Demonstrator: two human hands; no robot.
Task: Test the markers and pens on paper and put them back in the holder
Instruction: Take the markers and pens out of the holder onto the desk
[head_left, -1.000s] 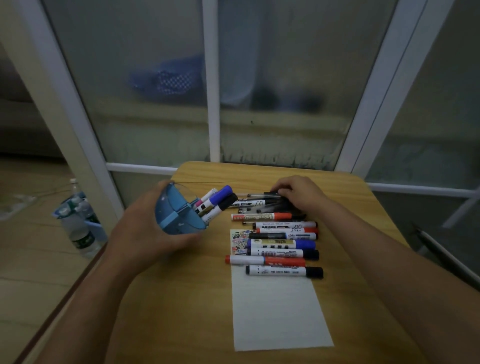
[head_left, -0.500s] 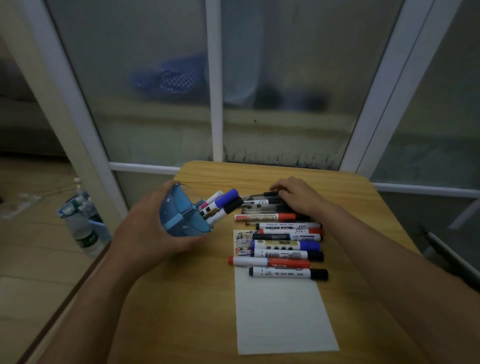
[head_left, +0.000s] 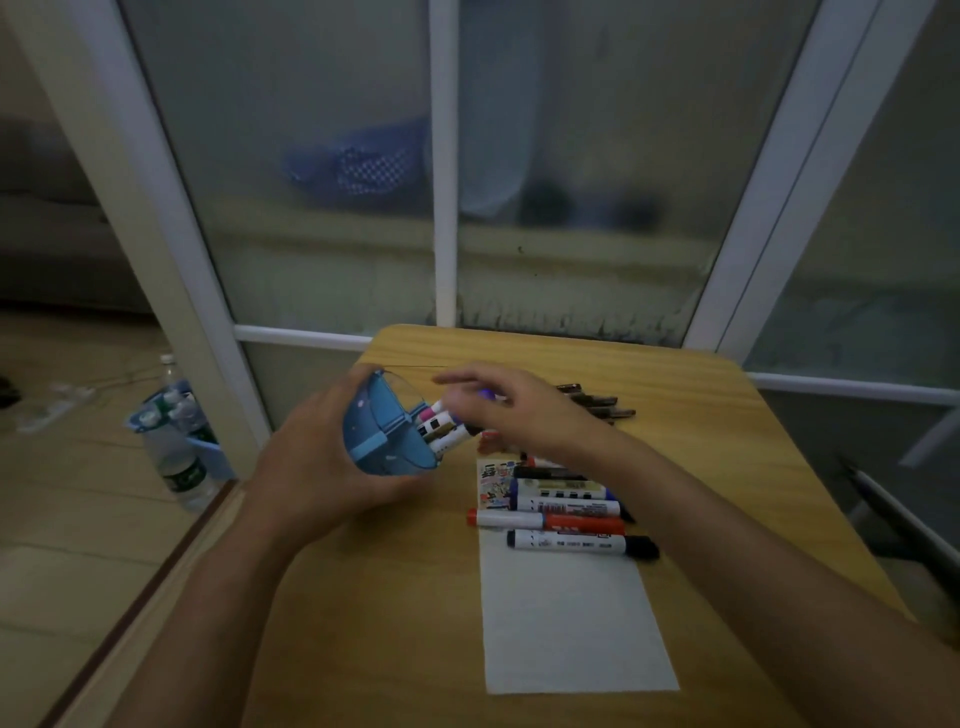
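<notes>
My left hand (head_left: 311, 457) grips the blue holder (head_left: 384, 436), tipped on its side with its mouth to the right above the wooden table (head_left: 363, 597). Several markers (head_left: 441, 426) stick out of it. My right hand (head_left: 514, 410) lies over their capped ends, blurred, with a purple cap (head_left: 485, 394) showing between the fingers. A row of markers lies across the top of the white paper (head_left: 566, 623), among them a black-capped one (head_left: 582, 543) and a red one (head_left: 550, 521). Thin dark pens (head_left: 597, 405) lie behind my right hand.
A frosted glass door with white frames (head_left: 444, 208) stands right behind the table. Water bottles in a blue carrier (head_left: 176, 447) sit on the floor to the left. The table's left edge (head_left: 171, 561) is close to my left forearm.
My right hand left the thin pens at the back and moved left onto the markers sticking out of the holder. The holder stays tilted in my left hand.
</notes>
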